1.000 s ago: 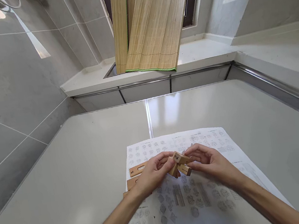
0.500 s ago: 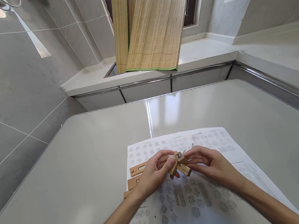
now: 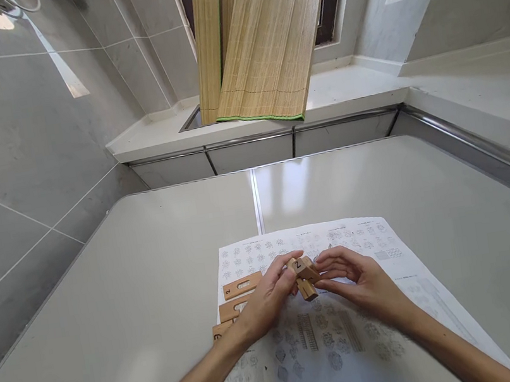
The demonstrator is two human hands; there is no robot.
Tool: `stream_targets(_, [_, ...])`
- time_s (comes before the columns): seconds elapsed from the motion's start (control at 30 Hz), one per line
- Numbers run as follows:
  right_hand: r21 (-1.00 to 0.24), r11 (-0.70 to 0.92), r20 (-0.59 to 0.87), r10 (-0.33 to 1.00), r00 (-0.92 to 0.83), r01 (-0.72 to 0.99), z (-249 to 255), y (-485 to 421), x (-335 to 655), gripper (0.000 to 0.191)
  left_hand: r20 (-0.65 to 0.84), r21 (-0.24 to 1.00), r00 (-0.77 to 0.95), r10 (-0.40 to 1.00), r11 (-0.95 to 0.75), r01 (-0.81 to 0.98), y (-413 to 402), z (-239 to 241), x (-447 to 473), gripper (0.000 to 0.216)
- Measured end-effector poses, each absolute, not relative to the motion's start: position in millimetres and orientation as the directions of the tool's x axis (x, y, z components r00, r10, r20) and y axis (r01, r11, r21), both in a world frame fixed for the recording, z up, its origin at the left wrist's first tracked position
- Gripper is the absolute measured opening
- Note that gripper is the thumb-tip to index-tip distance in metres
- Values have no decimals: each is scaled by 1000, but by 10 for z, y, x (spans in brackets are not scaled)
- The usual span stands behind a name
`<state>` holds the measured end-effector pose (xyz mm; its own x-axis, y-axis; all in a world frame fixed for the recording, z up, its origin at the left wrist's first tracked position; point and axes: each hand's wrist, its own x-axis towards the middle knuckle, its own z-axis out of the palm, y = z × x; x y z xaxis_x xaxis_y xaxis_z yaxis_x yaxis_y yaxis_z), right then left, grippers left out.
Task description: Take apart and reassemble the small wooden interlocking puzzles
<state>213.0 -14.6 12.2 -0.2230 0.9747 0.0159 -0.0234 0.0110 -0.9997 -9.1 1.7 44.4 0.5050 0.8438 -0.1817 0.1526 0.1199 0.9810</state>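
Several interlocked wooden puzzle pieces (image 3: 306,287) are held together just above the printed sheet (image 3: 337,325); one face of the cluster bears a "2". My left hand (image 3: 271,297) closes around the cluster's left side, with the thumb on the near face. From the right, my right hand (image 3: 354,275) pinches the cluster's edge between thumb and fingertips. Beside my left hand lie slotted wooden pieces: an upper one (image 3: 235,288) marked "2", a middle one (image 3: 229,310), and a lower one (image 3: 221,330) partly hidden by my left wrist.
The sheet, covered in small diagrams, lies on a pale table (image 3: 186,246) with a seam down its middle. Beyond the table's far edge runs a white ledge (image 3: 344,85), with a bamboo blind (image 3: 262,43) hanging over it. Grey tiled walls (image 3: 34,122) stand close around.
The wooden cluster has turned in my hands: its "2" face has shifted left and a lower piece now points more towards me. My left hand has changed its hold slightly.
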Motion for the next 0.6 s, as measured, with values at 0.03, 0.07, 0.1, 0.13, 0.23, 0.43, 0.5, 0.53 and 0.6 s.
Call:
stream_targets(0.03, [-1000, 13, 16, 976, -216, -18, 124, -147, 2128, 37, -181, 981, 536, 825, 115, 153, 2, 454, -101, 66])
stream_targets(0.07, [-1000, 15, 18, 977, -214, -14, 126, -148, 2126, 37, -178, 982, 563, 807, 106, 157, -14, 461, -106, 77])
stream_targets(0.1, [-1000, 20, 22, 977, -213, -12, 126, -149, 2125, 38, -170, 982, 578, 798, 92, 163, -28, 465, -105, 87])
stream_targets(0.13, [-1000, 25, 27, 977, -212, -11, 124, -150, 2125, 39, -159, 983, 577, 801, 72, 172, -41, 465, -100, 93])
stream_targets(0.23, [-999, 36, 38, 980, -196, -14, 112, -150, 2126, 38, -101, 978, 515, 851, -10, 209, -60, 445, -69, 87])
stream_targets(0.43, [-998, 63, 63, 983, -170, -7, 96, -146, 2138, 35, 4, 945, 470, 883, -157, 287, -53, 432, -40, 85])
stream_targets(0.5, [-997, 73, 71, 983, -167, 4, 95, -146, 2140, 34, 9, 933, 471, 882, -177, 313, -52, 431, -47, 84])
stream_targets(0.53, [-997, 78, 76, 983, -170, 8, 95, -147, 2140, 33, 7, 930, 476, 879, -180, 320, -51, 429, -52, 85])
stream_targets(0.6, [-996, 91, 88, 980, -179, 14, 90, -152, 2136, 31, 0, 930, 493, 870, -181, 319, -52, 423, -59, 88])
